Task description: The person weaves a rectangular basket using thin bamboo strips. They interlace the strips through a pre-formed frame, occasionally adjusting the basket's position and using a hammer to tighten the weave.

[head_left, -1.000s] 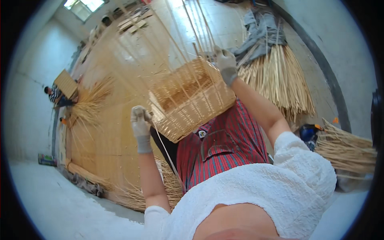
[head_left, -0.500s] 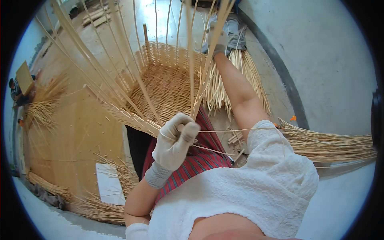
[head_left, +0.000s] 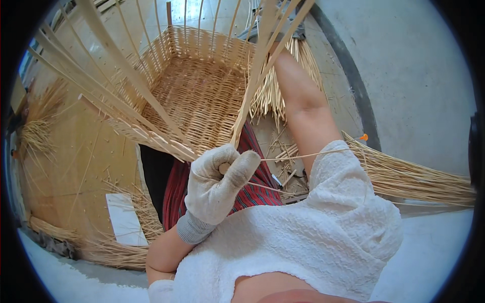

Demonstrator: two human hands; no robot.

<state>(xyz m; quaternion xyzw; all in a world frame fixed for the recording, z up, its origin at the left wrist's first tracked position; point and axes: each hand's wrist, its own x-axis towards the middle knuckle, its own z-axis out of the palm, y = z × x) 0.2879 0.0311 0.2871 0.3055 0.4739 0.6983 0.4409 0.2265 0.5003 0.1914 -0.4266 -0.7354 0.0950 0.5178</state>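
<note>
A woven wicker basket (head_left: 197,96) lies tilted against my lap, with long upright stakes (head_left: 136,76) rising from its rim. My left hand (head_left: 217,179), in a white knit glove, is closed round the basket's near corner, and the round end of a corner post (head_left: 224,168) shows between thumb and fingers. From this grip a thin wicker rod (head_left: 303,155) runs right across my upper arm. My right forearm (head_left: 295,86) stretches away past the basket to the far bundle of peeled rods (head_left: 273,96). The right hand is mostly hidden behind pale stakes.
Another long bundle of rods (head_left: 404,174) lies at the right, with an orange-tipped tool (head_left: 364,137) by it. Short offcuts (head_left: 288,154) litter the floor beside my striped apron (head_left: 247,197). At the left are a white board (head_left: 125,219) and more loose rods (head_left: 40,131).
The view has shifted, so the basket appears larger and farther left. My right arm reaches higher in the picture, its hand now largely out of sight. The left hand keeps its grip.
</note>
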